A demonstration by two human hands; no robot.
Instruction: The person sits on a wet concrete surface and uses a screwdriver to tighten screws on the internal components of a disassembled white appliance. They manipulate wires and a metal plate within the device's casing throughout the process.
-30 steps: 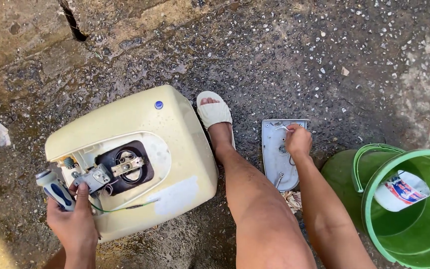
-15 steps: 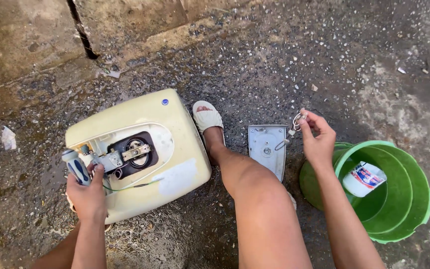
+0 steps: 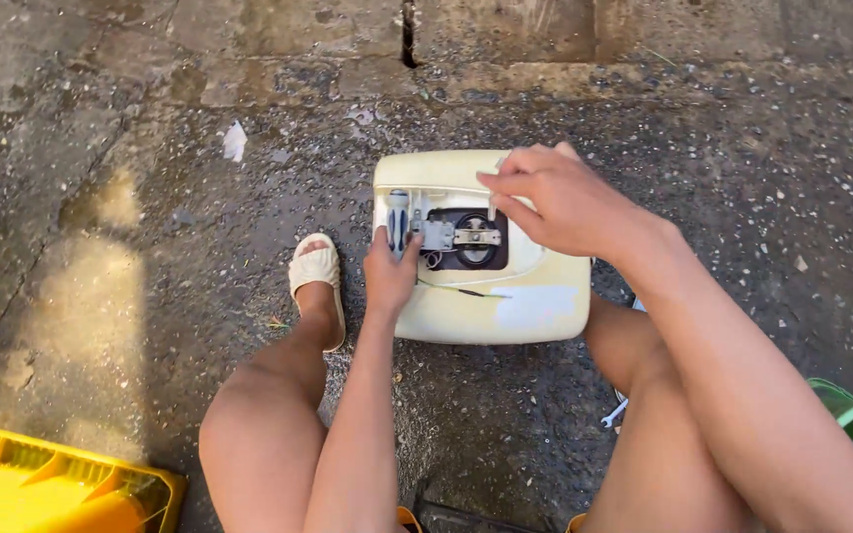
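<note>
A ribbed yellow plastic crate (image 3: 46, 489) sits on rough wet concrete (image 3: 199, 296). The left hand (image 3: 389, 274) has a closed grip on a striped screwdriver (image 3: 398, 219) at the smooth cream water heater (image 3: 486, 301); the right hand (image 3: 557, 202) pinches something small over its round black opening (image 3: 471, 240).
</note>
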